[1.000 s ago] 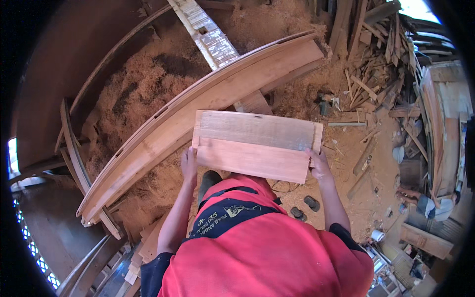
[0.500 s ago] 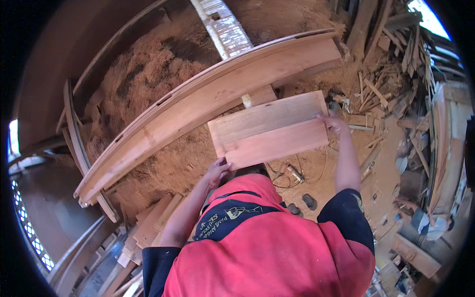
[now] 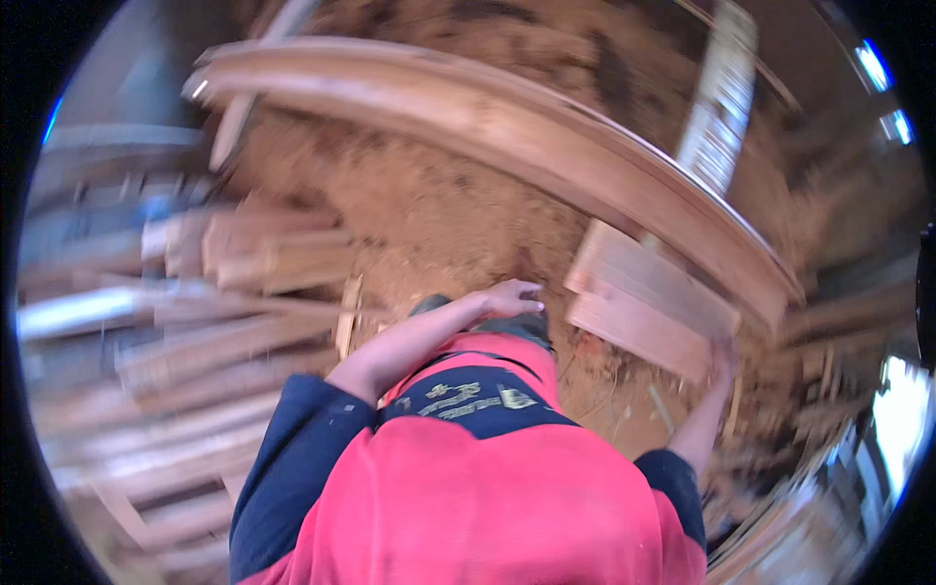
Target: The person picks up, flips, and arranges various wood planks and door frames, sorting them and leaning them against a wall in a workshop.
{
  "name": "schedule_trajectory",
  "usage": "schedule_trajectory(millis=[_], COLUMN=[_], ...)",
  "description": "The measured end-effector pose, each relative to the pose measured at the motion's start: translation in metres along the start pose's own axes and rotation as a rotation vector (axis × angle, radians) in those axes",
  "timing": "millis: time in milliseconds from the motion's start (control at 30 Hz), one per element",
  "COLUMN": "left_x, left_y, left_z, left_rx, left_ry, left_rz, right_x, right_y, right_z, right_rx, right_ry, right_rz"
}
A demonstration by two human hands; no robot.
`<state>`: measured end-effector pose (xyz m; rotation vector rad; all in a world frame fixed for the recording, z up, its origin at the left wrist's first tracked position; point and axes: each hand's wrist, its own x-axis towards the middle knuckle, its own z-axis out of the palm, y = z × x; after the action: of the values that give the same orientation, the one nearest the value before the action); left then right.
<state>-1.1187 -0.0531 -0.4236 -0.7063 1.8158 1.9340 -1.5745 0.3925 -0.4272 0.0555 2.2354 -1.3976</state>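
A short, flat wooden panel [image 3: 648, 300] is at right of centre, tilted down to the right; a line runs along it, and its left end is stepped. My right hand [image 3: 721, 363] grips its right end, though motion blurs the fingers. Left of the panel, and apart from it, my left hand [image 3: 513, 298] is in front of my body with fingers loosely bent and the thumb apart, holding nothing. Beyond both hands stretches a long reddish wooden beam [image 3: 468, 112], curved by the lens, close to the panel's far edge.
A whitish, worn plank [image 3: 720, 102] meets the beam's far side at right. Stacked boards [image 3: 268, 244] and blurred lumber lie at left, with a wooden frame [image 3: 180, 512] lower down. Sawdust [image 3: 419, 200] covers the ground. Blurred scrap wood [image 3: 790, 487] is at lower right.
My view has swung left. My left hand has let go of the panel's near left corner and moved away from it. The panel, now only in my right hand, has tilted down to the right.
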Motion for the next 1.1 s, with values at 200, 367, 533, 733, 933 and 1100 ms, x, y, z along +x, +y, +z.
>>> schedule_trajectory(millis=[200, 367, 533, 733, 933, 1100], left_x=[-0.173, -0.317, -0.412, -0.414, -0.344, -0.308], left_y=[-0.093, -0.327, -0.357, -0.387, -0.390, -0.360], left_z=[-0.072, -0.008, 0.055, 0.160, 0.167, 0.082], left_rx=[0.252, -0.011, -0.417, -0.609, -0.877, -1.276], left_ry=[0.597, 1.320, 1.289, 1.504, 1.522, 1.713], left_rz=[-0.520, -0.418, -0.855, -0.936, -0.766, -0.770], right_x=[-0.025, -0.137, -0.264, -0.403, -0.497, -0.586], right_y=[-0.049, -0.107, -0.141, -0.173, -0.160, -0.121], right_z=[0.149, 0.354, 0.538, 0.711, 0.904, 1.096], right_rx=[-0.838, -0.679, -0.546, -0.543, -0.606, -1.057], right_ry=[0.261, 0.122, -0.449, -1.068, -1.518, -1.849], right_rz=[-0.354, -1.014, -1.070, -1.295, -1.357, -1.291])
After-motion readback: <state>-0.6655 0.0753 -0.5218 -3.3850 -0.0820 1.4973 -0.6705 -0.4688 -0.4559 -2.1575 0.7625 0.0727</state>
